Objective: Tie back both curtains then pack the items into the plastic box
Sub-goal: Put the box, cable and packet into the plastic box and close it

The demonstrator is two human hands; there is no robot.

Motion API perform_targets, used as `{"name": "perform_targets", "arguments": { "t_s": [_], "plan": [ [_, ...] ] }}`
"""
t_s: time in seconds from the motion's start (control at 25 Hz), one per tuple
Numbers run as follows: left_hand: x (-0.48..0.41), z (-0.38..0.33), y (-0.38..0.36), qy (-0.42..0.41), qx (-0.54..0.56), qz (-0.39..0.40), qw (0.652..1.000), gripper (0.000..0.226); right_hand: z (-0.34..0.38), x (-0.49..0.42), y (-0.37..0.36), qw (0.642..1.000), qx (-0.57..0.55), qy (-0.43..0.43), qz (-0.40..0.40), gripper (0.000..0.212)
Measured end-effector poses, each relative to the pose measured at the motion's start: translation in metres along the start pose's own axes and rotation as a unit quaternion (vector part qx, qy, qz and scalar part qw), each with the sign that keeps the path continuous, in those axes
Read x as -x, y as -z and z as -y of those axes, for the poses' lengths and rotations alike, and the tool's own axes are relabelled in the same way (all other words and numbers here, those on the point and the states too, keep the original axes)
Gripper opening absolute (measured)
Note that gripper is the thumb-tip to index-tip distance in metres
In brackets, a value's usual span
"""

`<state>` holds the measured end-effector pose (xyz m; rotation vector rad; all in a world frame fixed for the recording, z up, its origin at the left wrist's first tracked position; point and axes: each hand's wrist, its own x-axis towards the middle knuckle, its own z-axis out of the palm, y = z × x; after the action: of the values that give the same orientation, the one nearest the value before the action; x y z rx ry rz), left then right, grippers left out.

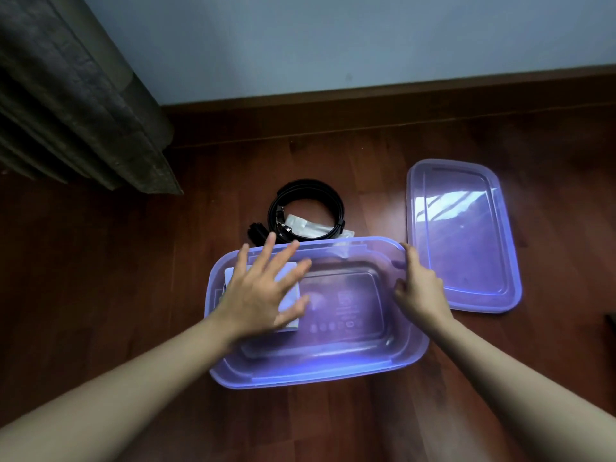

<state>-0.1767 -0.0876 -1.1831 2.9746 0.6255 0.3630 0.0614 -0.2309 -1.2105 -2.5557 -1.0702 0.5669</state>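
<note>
counting, near to far: two bare hands, one plastic box [300, 378], one white flat item [289, 293] inside it, one small black object [256, 233], one clear packet [300, 225], one coiled black belt [306, 195], one loose lid [463, 235], one curtain [83, 105].
left hand [263, 288]: fingers straight and spread, grasping nothing, over the white flat item at the box's left end; contact cannot be told.
right hand [420, 288]: fingers curled over the box's right rim, gripping it.
plastic box: translucent purple, rounded rectangle, open-topped, on the wooden floor [133, 261] straight ahead of the person; moulded marks on its base.
room inside: the base shows through across the middle and right.
beyond the far rim: black object, packet and belt lie together, just beside the box.
lid: same purple, flat on the floor, just beside the box's right rim.
floor room: dark red boards run open left of the box.
far edge: brown skirting board [366, 101] under a pale blue wall [333, 38]; grey curtain at far left, hem near the floor.
</note>
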Motion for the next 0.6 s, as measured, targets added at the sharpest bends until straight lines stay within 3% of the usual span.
{"name": "perform_targets", "arguments": {
  "t_s": [0.08,0.12,0.2,0.24,0.32,0.44,0.6],
  "plan": [
    [-0.041,0.010,0.010,0.146,0.097,-0.048,0.983,0.035,0.000,0.000,0.000,1.000,0.000,-0.002,0.001,0.068],
    [-0.061,0.023,0.009,0.244,0.134,-0.036,0.960,0.033,0.000,0.000,0.000,1.000,-0.001,-0.001,0.001,0.068],
    [-0.090,0.049,0.000,0.419,0.159,0.081,0.890,0.042,0.000,0.001,0.000,1.000,-0.002,0.002,-0.001,0.069],
    [-0.098,0.057,-0.007,0.461,0.160,0.144,0.861,0.049,0.000,0.001,0.000,1.000,-0.002,0.002,-0.003,0.069],
    [-0.105,0.059,-0.017,0.476,0.160,0.194,0.843,0.057,0.000,0.002,0.000,1.000,-0.001,-0.001,-0.003,0.069],
    [-0.113,0.052,-0.032,0.463,0.149,0.208,0.849,0.062,0.000,0.001,-0.001,1.000,-0.003,-0.004,-0.003,0.069],
    [-0.121,0.053,-0.038,0.482,0.138,0.184,0.845,0.043,0.001,0.003,0.000,1.000,-0.015,-0.007,-0.001,0.068]
  ]
}}
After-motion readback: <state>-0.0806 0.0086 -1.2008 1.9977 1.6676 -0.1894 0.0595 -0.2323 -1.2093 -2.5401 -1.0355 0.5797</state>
